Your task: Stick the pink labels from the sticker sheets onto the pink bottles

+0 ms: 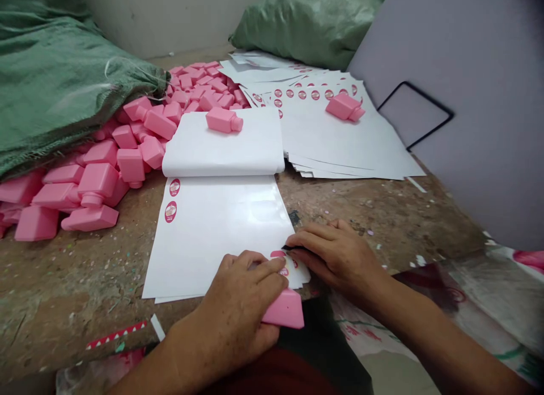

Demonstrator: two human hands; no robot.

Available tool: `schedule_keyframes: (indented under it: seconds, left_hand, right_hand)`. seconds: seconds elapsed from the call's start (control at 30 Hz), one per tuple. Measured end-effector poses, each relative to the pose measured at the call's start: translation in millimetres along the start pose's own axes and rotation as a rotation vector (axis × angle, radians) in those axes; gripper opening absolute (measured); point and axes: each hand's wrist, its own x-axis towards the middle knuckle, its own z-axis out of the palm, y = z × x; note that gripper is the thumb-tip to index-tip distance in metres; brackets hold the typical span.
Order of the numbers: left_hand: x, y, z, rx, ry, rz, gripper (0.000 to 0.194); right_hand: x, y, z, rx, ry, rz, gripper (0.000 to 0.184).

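My left hand [244, 296] is wrapped round a pink plastic bottle [285, 309] at the table's front edge, over the lower right corner of a white label sheet [216, 236]. Red oval labels remain along the sheet's upper left side and near its lower right corner. The dark tip of a thin tool [288, 247] pokes out from the pinched fingers of my right hand [334, 253], close to the bottle and the corner labels. The rest of that tool is hidden in the fingers.
Many pink bottles [98, 179] are heaped at the left beside a green woven sack [55, 94]. A bottle [221, 120] lies on the folded-back sheets, and another bottle [345, 107] on the label stack [340, 145]. A black wire bracket [429, 103] juts out at right.
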Motion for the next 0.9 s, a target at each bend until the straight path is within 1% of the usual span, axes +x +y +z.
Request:
schedule_keyframes:
  seconds: [0.17, 0.47, 0.53, 0.67, 0.77, 0.83, 0.9]
  left_hand:
    - [-0.6, -0.6, 0.0, 0.001, 0.008, 0.002, 0.048]
    - [-0.6, -1.9, 2.4, -0.006, 0.037, 0.013, 0.051]
    - [-1.4, -2.5, 3.9, -0.020, 0.048, 0.018, 0.052]
    - [-4.5, -4.4, 5.5, -0.068, 0.076, 0.031, 0.051]
    - [-6.6, -7.1, -0.4, -0.201, 0.110, 0.035, 0.049]
    - [-7.0, -9.5, -8.3, -0.371, 0.149, -0.062, 0.050]
    - [-6.5, -12.2, -17.0, -0.558, 0.173, -0.233, 0.049]
  right_hand:
    - [2.4, -0.3, 2.5, 0.035, 0.000, 0.002, 0.019]
    - [6.6, 0.7, -2.6, 0.081, -0.085, 0.000, 0.017]
    - [4.1, 0.5, 0.0, 0.084, -0.065, -0.002, 0.019]
    - [-6.6, -1.3, 8.9, 0.085, 0.027, 0.021, 0.025]
    - [-13.9, -5.1, 10.4, 0.118, 0.060, 0.050, 0.024]
    - [-16.3, -9.3, 8.2, 0.117, 0.053, 0.104, 0.025]
    - [-17.3, -15.0, 5.5, 0.072, 0.010, 0.133, 0.031]
